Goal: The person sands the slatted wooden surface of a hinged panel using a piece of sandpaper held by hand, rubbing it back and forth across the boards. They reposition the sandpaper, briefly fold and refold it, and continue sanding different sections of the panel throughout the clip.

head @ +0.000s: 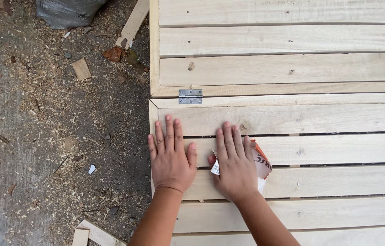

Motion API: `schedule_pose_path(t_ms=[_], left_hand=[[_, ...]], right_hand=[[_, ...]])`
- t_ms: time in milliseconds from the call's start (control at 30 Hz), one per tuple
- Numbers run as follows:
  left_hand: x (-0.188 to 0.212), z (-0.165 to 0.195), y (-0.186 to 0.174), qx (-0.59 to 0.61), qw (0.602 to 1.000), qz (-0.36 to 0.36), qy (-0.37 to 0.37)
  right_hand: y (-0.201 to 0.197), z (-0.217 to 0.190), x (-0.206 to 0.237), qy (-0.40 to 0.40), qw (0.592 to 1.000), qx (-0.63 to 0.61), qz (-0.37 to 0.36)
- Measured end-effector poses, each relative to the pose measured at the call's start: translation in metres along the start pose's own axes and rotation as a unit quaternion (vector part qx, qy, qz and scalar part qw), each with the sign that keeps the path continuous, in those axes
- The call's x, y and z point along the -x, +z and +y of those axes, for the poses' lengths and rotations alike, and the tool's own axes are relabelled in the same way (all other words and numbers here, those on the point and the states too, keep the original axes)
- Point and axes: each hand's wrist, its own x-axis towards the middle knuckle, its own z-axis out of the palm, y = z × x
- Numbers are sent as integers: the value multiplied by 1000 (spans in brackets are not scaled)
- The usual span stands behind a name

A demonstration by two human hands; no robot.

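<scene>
Far left: grey concrete floor (28, 136), strewn with sawdust and wood chips. On it, at the top, a grey woven sack (67, 11); beside that, a pale wooden offcut strip (133, 23) lying at a slant; lower down, a small flat square wood scrap (81, 69). At the bottom edge, two short pale wooden battens (90, 234) lay crossed at an angle. Centre to right: large slatted panel of pale unfinished wooden planks (292, 68), nailed, with narrow gaps between the slats. At its left edge, a small silver metal butt hinge (190, 96) joined the upper section to the lower one. Below the hinge, left hand (170, 157): open, palm down, fingers extended and close together, resting flat on the corner of the lower section and holding nothing. Just beside it, apart, right hand (234, 164): palm down, fingers spread slightly, pressed flat on a folded sheet of sandpaper with orange and white backing (263, 164). The sheet lay on a middle slat of the lower section, mostly covered by the hand, its edges showing at the thumb side and to the right.
</scene>
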Motion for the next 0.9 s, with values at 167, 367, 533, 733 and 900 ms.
schedule_pose_path(t_ms=[167, 367, 533, 733, 900], left_hand=[[0, 4, 0, -13, 1000, 0, -2], [3, 4, 4, -4, 1000, 9, -1], [3, 3, 1, -6, 1000, 3, 2], [4, 4, 2, -1, 1000, 21, 11], [5, 3, 1, 4, 1000, 21, 9]], right_hand=[[-56, 58, 50, 123, 991, -8, 50], [-76, 69, 30, 303, 942, -31, 138], [-118, 50, 23, 369, 896, -214, 125], [-110, 82, 15, 326, 928, -110, 145], [-7, 14, -10, 216, 974, 28, 63]])
